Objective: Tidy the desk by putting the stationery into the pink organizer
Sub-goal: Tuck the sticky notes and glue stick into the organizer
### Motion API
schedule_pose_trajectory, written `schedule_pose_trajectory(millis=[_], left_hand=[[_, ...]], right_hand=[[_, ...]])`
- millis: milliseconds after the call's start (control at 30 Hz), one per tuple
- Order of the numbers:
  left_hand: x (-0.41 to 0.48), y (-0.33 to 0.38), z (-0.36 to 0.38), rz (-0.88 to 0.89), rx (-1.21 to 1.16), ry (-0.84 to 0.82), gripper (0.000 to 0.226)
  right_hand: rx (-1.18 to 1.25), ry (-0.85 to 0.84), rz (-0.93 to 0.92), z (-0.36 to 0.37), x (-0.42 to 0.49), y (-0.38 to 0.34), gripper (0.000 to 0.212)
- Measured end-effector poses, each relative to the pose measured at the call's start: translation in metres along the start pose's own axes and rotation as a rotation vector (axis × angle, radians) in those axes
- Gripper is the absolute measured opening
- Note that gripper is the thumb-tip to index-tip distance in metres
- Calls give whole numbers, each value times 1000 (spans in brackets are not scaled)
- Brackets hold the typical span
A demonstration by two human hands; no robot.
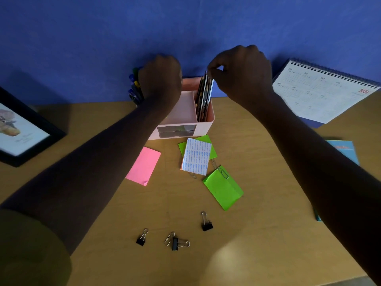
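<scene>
Right hand point(241, 73) pinches dark pencils point(204, 96) upright in the pink plastic organizer point(203, 120) — left hand point(159, 79) grips pens point(135, 87) beside it.

The left hand point(159, 79) holds a bunch of pens point(135, 89) at the left side of the pink organizer point(203, 124). The right hand point(241, 73) pinches the tops of the dark pencils point(204, 98) standing in the organizer's right part. On the worktop point(257, 234) lie a pink sticky pad point(143, 165), green sticky pads point(223, 190), a white sheet point(196, 156), paper clips point(218, 168) and three black binder clips point(206, 223). A calendar point(321, 93) stands at the right and a picture frame point(22, 131) at the left.
</scene>
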State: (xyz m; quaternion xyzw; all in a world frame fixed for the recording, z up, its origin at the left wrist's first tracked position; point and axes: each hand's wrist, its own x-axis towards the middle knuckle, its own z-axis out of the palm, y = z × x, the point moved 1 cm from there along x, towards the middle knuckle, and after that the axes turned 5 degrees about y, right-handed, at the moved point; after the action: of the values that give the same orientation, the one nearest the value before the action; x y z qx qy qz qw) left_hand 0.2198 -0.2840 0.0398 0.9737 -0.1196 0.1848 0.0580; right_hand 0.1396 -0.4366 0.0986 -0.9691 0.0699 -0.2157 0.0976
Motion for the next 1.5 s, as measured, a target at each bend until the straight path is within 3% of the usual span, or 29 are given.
schedule_pose_trajectory(millis=[167, 367, 533, 733, 900, 1067, 1500], left_hand=[[3, -8, -2, -1, -94, 33, 25], [-49, -5, -44, -72, -457, 118, 37], [-137, 0, -46, -176, -691, -45, 27], [-222, 10, -21, -273, -625, -273, 15], [-256, 22, -12, -285, -509, -387, 22], [-271, 30, -11, -277, -490, -397, 29], [-280, 37, -11, -439, -702, -411, 9]], right_hand=[[73, 31, 5, -5, -14, 12, 23], [200, -1, 44, -9, -61, 21, 19], [316, -143, 220, 4, -131, 34, 19], [289, -332, 399, 19, -239, 35, 28], [74, -417, 396, 22, -294, 20, 49], [17, -389, 325, 23, -315, 7, 57], [66, -329, 306, 22, -338, 11, 55]])
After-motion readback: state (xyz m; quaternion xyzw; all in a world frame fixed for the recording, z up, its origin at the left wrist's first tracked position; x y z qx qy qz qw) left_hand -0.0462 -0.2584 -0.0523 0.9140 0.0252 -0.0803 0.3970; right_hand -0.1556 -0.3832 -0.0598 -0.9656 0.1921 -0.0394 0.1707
